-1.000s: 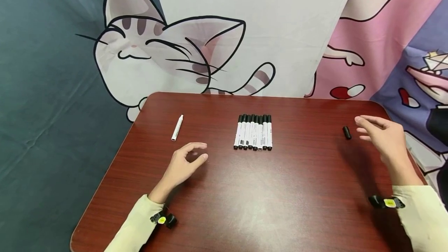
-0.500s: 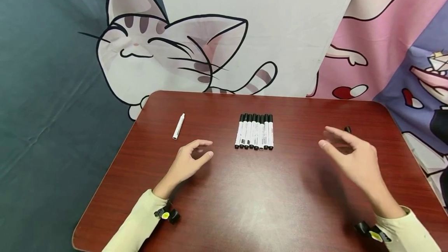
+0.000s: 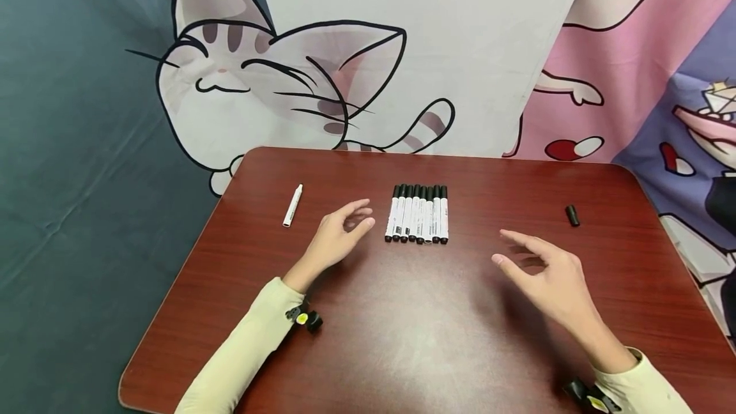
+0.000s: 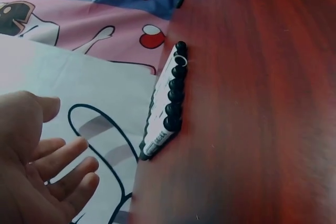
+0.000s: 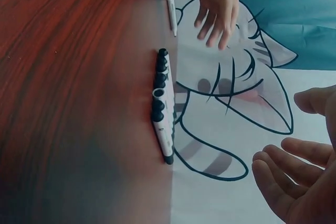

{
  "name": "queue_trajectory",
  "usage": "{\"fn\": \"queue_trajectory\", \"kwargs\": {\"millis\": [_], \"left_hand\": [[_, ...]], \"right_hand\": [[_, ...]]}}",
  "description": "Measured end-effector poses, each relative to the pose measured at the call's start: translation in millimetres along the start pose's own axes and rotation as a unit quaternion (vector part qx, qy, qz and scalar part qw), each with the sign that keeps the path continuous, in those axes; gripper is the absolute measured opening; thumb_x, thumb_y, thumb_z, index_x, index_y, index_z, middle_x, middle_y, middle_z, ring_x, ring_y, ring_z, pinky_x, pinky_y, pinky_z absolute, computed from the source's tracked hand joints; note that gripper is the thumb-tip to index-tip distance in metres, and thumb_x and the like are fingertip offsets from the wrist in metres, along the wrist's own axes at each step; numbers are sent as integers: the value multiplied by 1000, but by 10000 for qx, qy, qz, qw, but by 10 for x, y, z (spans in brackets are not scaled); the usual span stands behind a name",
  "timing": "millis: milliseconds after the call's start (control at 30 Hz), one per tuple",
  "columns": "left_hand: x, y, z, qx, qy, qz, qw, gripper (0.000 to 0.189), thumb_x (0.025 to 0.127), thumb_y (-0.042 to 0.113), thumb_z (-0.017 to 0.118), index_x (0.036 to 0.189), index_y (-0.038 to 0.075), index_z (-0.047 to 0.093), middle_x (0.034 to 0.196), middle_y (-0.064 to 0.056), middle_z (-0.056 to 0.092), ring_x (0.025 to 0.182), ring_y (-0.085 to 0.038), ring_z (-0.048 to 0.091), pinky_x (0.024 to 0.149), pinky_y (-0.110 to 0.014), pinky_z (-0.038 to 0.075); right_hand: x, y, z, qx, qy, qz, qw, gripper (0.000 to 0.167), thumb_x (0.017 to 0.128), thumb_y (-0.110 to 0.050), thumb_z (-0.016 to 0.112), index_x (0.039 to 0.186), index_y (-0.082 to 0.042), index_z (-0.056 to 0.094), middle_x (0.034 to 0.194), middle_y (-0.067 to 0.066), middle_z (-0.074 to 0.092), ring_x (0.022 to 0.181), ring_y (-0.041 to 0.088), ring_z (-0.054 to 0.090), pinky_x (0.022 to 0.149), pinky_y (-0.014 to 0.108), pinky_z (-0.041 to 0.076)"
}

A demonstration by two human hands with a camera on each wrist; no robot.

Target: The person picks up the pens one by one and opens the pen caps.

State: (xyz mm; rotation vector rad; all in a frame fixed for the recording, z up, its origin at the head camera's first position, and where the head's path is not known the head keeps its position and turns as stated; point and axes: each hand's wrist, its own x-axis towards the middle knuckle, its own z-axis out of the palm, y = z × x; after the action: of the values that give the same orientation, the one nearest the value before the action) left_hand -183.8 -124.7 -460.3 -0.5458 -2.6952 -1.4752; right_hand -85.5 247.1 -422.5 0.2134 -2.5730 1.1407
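A row of several white markers with black caps (image 3: 416, 214) lies side by side at the middle of the table. Just left of the row, my left hand (image 3: 335, 238) hovers with relaxed fingers and holds nothing. My right hand (image 3: 546, 280) is above the table to the right of the row, fingers loosely spread, also holding nothing. One uncapped white marker (image 3: 292, 206) lies alone on the left. A loose black cap (image 3: 572, 215) lies on the right, beyond my right hand. Both wrist views show the row (image 4: 165, 103) from its end, apart from the hands.
The brown wooden table (image 3: 402, 350) carries all these things. Behind its far edge hangs a cloth printed with a cartoon cat (image 3: 253, 94). Pink and blue printed fabric (image 3: 627, 82) hangs at the right.
My right hand has moved left and nearer to me, away from the loose cap. My left hand has shifted right and forward, toward the row of markers. The markers and cap stay put.
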Motion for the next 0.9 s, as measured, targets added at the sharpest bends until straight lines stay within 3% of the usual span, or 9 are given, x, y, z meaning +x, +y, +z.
{"fn": "queue_trajectory", "kwargs": {"millis": [200,367,600,900], "left_hand": [[285,-39,172,213,46,-379,9990,44,100,37,67,136,12,65,117,-2,75,102,-14,71,90,-36,56],[447,-124,310,376,89,-750,9964,43,97,39,69,130,10,70,109,2,77,95,-14,72,86,-39,56],[550,-157,443,642,8,-1183,9909,42,92,44,75,119,12,74,98,3,79,100,-21,71,94,-47,50],[602,-175,546,1134,-37,-1777,9775,36,87,50,78,107,20,77,92,7,76,87,-18,70,80,-42,53]], "right_hand": [[-23,22,59,-6,-96,-35,9999,42,84,-19,86,124,-19,74,106,4,77,82,-7,67,74,8,50],[-42,31,96,55,-187,-76,9998,41,85,-19,85,124,-19,74,110,2,77,84,-6,68,75,8,50],[-57,29,123,30,-253,-81,9996,38,85,-21,85,122,-20,75,112,0,76,89,5,71,76,9,51],[-77,17,128,23,-350,-24,9994,36,86,-22,84,121,-21,75,109,-2,76,84,0,70,74,10,52]]}}
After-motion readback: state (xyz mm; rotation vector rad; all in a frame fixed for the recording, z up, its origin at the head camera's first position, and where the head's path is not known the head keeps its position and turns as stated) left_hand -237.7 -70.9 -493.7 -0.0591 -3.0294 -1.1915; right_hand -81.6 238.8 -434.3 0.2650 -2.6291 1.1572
